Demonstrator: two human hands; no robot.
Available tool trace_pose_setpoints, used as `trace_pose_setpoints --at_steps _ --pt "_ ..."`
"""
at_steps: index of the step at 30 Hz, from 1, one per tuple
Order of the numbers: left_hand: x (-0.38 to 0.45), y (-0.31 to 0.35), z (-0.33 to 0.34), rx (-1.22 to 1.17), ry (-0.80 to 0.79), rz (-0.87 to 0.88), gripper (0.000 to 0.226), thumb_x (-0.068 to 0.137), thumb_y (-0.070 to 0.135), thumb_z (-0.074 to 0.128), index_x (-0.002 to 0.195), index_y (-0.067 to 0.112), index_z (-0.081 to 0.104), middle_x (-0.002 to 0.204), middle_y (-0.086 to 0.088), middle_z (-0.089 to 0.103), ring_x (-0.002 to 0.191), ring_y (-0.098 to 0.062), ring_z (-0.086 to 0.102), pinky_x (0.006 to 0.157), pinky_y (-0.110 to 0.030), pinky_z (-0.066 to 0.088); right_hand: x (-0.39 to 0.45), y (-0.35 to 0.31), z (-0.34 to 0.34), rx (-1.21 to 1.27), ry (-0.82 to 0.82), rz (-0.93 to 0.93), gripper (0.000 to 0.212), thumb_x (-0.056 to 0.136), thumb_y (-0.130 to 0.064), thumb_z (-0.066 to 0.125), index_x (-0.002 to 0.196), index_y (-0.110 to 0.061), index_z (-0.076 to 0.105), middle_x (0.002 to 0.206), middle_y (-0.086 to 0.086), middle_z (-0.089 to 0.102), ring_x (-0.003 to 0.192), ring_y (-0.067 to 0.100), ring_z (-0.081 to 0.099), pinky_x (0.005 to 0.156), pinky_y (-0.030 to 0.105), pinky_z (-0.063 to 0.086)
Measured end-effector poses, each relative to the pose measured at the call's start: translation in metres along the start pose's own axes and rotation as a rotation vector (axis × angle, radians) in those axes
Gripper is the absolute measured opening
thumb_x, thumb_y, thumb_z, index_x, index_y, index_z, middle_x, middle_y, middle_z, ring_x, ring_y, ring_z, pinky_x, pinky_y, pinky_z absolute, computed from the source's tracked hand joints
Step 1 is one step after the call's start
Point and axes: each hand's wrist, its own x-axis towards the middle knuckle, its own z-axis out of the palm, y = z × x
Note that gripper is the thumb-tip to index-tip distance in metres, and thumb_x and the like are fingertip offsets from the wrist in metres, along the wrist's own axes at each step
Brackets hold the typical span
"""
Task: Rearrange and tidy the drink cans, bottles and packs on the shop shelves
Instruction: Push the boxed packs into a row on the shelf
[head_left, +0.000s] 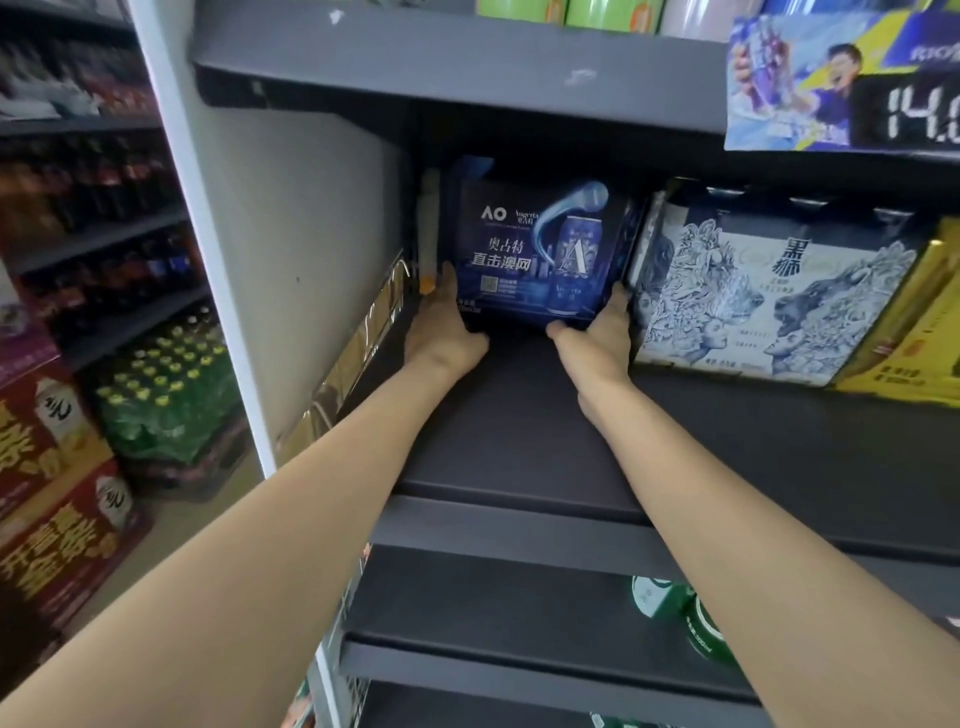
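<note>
1. I see the dark blue rectangular cardboard can pack (540, 249) standing deep on the dark grey metal shelf (519, 441), near its back.
2. My left hand (447, 332) grips the pack's lower left corner, thumb under the front edge; my right hand (597, 338) grips its lower right corner, fingers along the side.
3. Just right of the blue pack sits a white-and-blue illustrated can pack (769, 306); right of that, a yellow carton (914, 343).
</note>
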Motion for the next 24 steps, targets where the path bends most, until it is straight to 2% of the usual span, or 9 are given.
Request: trace_pose_setpoints --at_steps 3,5,7,9,12,15,18,21,24 --pt "0.0 0.002 0.0 0.038 0.002 -0.003 0.09 0.083 0.011 0.061 0.149 0.021 0.002 0.149 -0.007 0.031 0.132 -0.023 0.037 0.108 -0.034 0.035 0.0 0.0 -0.001 0.016 -0.023 0.009 0.084 0.08 -0.006 0.064 0.148 -0.016 0.015 0.15 0.007 0.029 0.133 0.026 0.038 0.109 0.035 0.034" --pt "-0.001 0.003 -0.001 0.051 0.005 -0.009 0.09 0.082 0.011 0.061 0.149 0.022 0.002 0.148 -0.008 0.033 0.131 -0.025 0.039 0.107 -0.035 0.035 -0.001 0.0 -0.003 0.037 -0.034 0.031 0.085 0.082 -0.006 0.063 0.149 -0.018 0.012 0.152 0.006 0.027 0.134 0.024 0.036 0.108 0.028 0.032" --pt "-0.003 0.005 -0.001 0.038 0.006 -0.014 0.09 0.082 0.011 0.061 0.149 0.023 0.002 0.147 -0.008 0.036 0.129 -0.025 0.042 0.106 -0.037 0.037 -0.001 0.0 -0.005 0.07 -0.035 0.042 0.084 0.083 -0.005 0.061 0.15 -0.019 0.013 0.152 0.004 0.028 0.133 0.023 0.037 0.099 0.021 0.031" --pt "-0.005 0.006 0.0 0.059 -0.001 -0.026 0.089 0.084 0.01 0.06 0.149 0.023 0.0 0.148 -0.007 0.033 0.13 -0.025 0.041 0.107 -0.035 0.036 -0.003 -0.002 -0.006 0.093 -0.039 0.045 0.082 0.083 -0.003 0.059 0.15 -0.018 0.013 0.151 0.003 0.029 0.132 0.022 0.038 0.095 0.019 0.032" --pt "-0.01 0.01 -0.001 0.099 -0.02 -0.034 0.087 0.086 0.009 0.058 0.149 0.024 0.0 0.148 -0.006 0.034 0.128 -0.024 0.042 0.105 -0.031 0.037 -0.008 -0.007 -0.013 0.063 -0.082 0.045 0.081 0.085 -0.001 0.055 0.15 -0.017 0.009 0.152 0.005 0.024 0.134 0.023 0.034 0.096 0.018 0.033" --pt "-0.026 0.017 -0.002 0.079 -0.027 -0.031 0.078 0.087 0.007 0.056 0.149 0.023 0.012 0.14 -0.009 0.044 0.125 -0.026 0.046 0.105 -0.032 0.037 -0.021 -0.014 -0.029 -0.045 -0.23 0.037 0.078 0.087 -0.004 0.055 0.15 -0.018 0.01 0.154 0.006 0.021 0.137 0.025 0.03 0.093 0.02 0.034" --pt "-0.066 0.03 0.0 0.294 -0.016 -0.005 0.066 0.088 0.012 0.055 0.146 0.018 0.025 0.139 -0.013 0.046 0.126 -0.029 0.044 0.104 -0.031 0.036 -0.056 -0.013 -0.07 -0.117 -0.408 -0.008 0.078 0.088 -0.011 0.057 0.15 -0.018 0.009 0.155 0.003 0.017 0.14 0.022 0.023 0.107 0.028 0.027" --pt "-0.126 0.049 0.012 0.364 0.047 0.073 0.057 0.087 0.009 0.052 0.141 0.014 0.037 0.134 -0.016 0.05 0.122 -0.033 0.047 0.099 -0.034 0.037 -0.09 -0.001 -0.138 -0.194 -0.41 -0.104 0.069 0.089 -0.014 0.056 0.147 -0.018 0.019 0.152 0.002 0.025 0.137 0.022 0.028 0.107 0.03 0.026" --pt "-0.193 0.06 0.035 0.385 0.202 0.269 0.043 0.086 0.0 0.047 0.128 0.007 0.051 0.127 -0.016 0.052 0.113 -0.034 0.048 0.097 -0.037 0.036 -0.11 0.019 -0.205 -0.244 -0.351 -0.167 0.063 0.089 -0.014 0.056 0.144 -0.02 0.027 0.145 0.005 0.033 0.129 0.021 0.04 0.105 0.03 0.033"
